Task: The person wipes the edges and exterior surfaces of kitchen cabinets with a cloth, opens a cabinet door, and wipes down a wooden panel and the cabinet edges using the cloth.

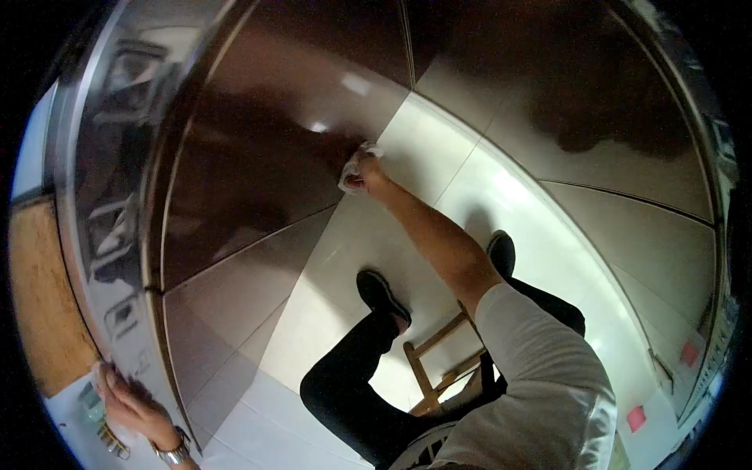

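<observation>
My right hand (pixel 365 171) is closed around a crumpled white cloth (pixel 350 177). It presses the cloth against a glossy dark brown panel (pixel 258 149), near the line where the panel meets the pale floor. At the lower left, my left hand (pixel 133 407) lies with its fingers stretched out beside a patterned edge strip (pixel 121 317); a metal-banded watch (pixel 174 450) circles the wrist. Something whitish shows at those fingertips, too unclear to name. Small greenish and yellowish items (pixel 100 419) lie by this hand, partly hidden.
A wooden stool (pixel 427 368) stands under me, between my legs. My black shoes (pixel 380 291) are on the glossy pale floor (pixel 329 290). Another dark panel (pixel 595 94) rises on the right. Pink pieces (pixel 636 419) show at lower right, and a brown board (pixel 48 298) at far left.
</observation>
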{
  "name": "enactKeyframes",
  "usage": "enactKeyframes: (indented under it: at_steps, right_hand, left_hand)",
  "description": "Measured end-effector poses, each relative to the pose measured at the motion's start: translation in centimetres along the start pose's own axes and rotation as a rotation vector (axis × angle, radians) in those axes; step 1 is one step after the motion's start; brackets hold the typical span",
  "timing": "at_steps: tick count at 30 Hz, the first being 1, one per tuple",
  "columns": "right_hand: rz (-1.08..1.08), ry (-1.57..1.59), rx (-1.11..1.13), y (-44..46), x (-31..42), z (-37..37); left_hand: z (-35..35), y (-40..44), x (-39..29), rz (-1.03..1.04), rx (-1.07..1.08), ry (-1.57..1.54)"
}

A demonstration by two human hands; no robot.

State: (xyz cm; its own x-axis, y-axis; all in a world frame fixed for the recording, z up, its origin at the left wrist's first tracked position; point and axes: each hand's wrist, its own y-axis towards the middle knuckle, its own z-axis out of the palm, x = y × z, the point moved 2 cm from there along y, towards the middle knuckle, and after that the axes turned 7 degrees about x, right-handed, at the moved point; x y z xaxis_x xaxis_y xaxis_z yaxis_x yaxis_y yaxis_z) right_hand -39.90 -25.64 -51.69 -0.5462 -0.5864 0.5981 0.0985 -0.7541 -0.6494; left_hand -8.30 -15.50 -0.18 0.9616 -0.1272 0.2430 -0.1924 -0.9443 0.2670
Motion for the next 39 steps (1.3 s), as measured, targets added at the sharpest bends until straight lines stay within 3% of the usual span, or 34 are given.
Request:
enactKeyframes:
  at_steps: [2, 5, 8, 10, 13, 15, 16, 18, 24, 26, 28, 30, 32, 33, 34, 36, 38, 39]
  right_hand:
    - [-0.053, -0.169, 0.174, -1.9, 1.4, 1.5]
    - [-0.141, -0.409, 0.197, -4.3, 2.9, 3.2]
    - [-0.652, -1.157, 0.217, -13.4, 10.1, 6.4]
    - [-1.000, -1.405, 0.140, -18.9, 14.9, 8.5]
    - [-1.172, -1.254, 0.008, -24.0, 20.2, 10.8]
    - [-1.394, -1.062, -0.258, -25.3, 23.4, 11.7]
    - [-1.581, -0.941, -0.224, -24.7, 24.5, 11.9]
    - [-1.689, -0.802, -0.287, -23.2, 25.4, 12.2]
    - [-1.684, -0.643, -0.539, -18.0, 21.0, 12.1]
    - [-1.599, -0.638, -0.614, -15.7, 19.1, 10.6]
    - [-1.351, -0.571, -0.869, -12.4, 16.6, 8.3]
    - [-1.116, -0.501, -0.854, -5.8, 12.4, 4.6]
    - [-0.603, -0.254, -0.656, -2.4, 9.3, 2.0]
    - [-0.597, -0.245, -0.666, -2.9, 9.2, 1.7]
    - [-0.369, 0.038, -0.564, -3.2, 8.5, 1.3]
    - [-0.148, 0.317, -0.456, -3.2, 8.6, 1.0]
    - [-0.403, 0.709, -0.063, -1.8, 8.8, 1.0]
    - [-0.457, 0.684, 0.037, -4.5, 10.4, 2.1]
  left_hand:
    - [0.4, 0.2, -0.9, -0.074, 0.044, -0.046]
    - [0.3, 1.1, -3.8, -0.111, 0.037, -0.084]
    - [0.1, 1.3, -5.1, -0.087, -0.028, -0.053]
    - [-0.2, 1.7, -6.4, -0.065, -0.058, -0.047]
    - [-0.8, 1.9, -7.1, -0.024, -0.049, -0.087]
    - [-0.9, 1.9, -7.0, -0.033, -0.058, -0.047]
    - [-0.7, 1.8, -7.0, -0.026, -0.064, 0.001]
    - [-0.3, 1.7, -6.3, -0.048, 0.003, 0.020]
    - [-0.4, 1.9, -6.8, 0.011, -0.085, -0.083]
    - [-0.1, 1.6, -6.3, -0.063, -0.068, -0.169]
    - [0.0, 1.4, -5.8, -0.040, -0.029, -0.128]
    - [0.0, 1.5, -5.6, -0.010, -0.018, -0.178]
    - [-0.3, 1.3, -5.1, -0.027, 0.024, -0.147]
    - [-0.3, 1.2, -4.7, -0.069, 0.062, -0.118]
    - [-0.2, 1.3, -4.5, -0.056, 0.065, -0.119]
    - [0.2, 1.2, -3.7, 0.064, -0.039, -0.087]
    - [0.5, 0.6, -2.4, 0.008, -0.033, -0.114]
    - [0.4, 0.6, -1.9, -0.058, 0.016, -0.129]
